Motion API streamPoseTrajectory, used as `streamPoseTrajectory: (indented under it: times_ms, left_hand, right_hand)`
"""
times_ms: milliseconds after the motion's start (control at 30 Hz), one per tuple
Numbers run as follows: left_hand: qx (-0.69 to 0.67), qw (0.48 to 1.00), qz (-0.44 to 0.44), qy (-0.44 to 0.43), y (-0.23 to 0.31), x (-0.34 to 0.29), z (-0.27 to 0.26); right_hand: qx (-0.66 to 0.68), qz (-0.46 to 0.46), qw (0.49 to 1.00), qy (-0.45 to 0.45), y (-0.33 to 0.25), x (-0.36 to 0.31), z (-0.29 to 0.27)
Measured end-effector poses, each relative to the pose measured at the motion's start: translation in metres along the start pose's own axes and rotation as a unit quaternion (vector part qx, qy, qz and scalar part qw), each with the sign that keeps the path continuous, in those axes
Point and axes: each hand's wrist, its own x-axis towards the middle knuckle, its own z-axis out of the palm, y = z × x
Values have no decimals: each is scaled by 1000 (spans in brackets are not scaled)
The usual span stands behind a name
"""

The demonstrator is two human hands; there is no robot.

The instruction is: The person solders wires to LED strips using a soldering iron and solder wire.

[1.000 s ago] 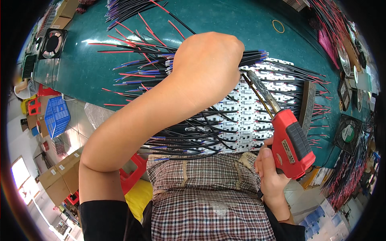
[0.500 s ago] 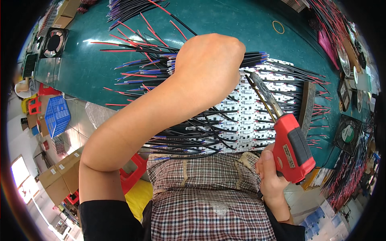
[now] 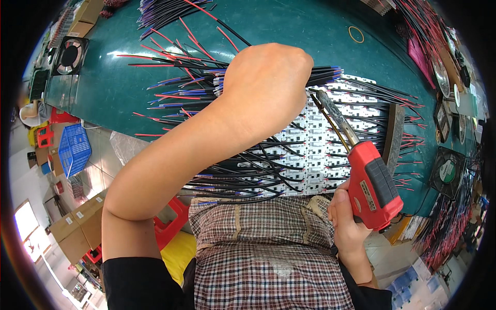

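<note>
My left hand (image 3: 268,77) is closed around a bundle of black wires (image 3: 325,76), whose bared and blue ends stick out past it to the right. Its fingertips are hidden beneath the back of the hand. My right hand (image 3: 347,219) grips a red and black soldering gun (image 3: 371,181) by its handle. The gun's dark metal tip and thin feed tube reach up to the left hand's right side, over a panel of white circuit boards (image 3: 316,150). Whether the tip touches a board cannot be made out. Black wires (image 3: 237,173) run from the panel's left and right sides.
A dark bar (image 3: 393,134) lies across the wires on the right. More wires (image 3: 165,18) lie at the back of the green table (image 3: 305,26), near a yellow rubber band (image 3: 356,34). Small fans (image 3: 70,54) stand at both sides. A blue basket (image 3: 74,150) sits left of the table.
The soldering gun and my right hand have shifted slightly left and up. My left hand has moved a touch left with the wires, still closed.
</note>
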Motion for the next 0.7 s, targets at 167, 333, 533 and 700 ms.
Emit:
streamPoseTrajectory:
  times_ms: [167, 333, 533, 700]
  left_hand:
    - [1, 1000, -3, -7, 0, 0, 0]
    - [2, 1000, -8, -8, 1, 1, 0]
    - [-7, 1000, -11, -16, 1, 0, -1]
    - [-2, 1000, -10, -14, 0, 0, 0]
  right_hand:
    - [10, -4, 1000, 17, -9, 5, 6]
    - [2, 45, 999, -31, -5, 0, -4]
    - [-4, -2, 1000, -3, -5, 3, -1]
    - [-1, -38, 999, 37, -6, -4, -4]
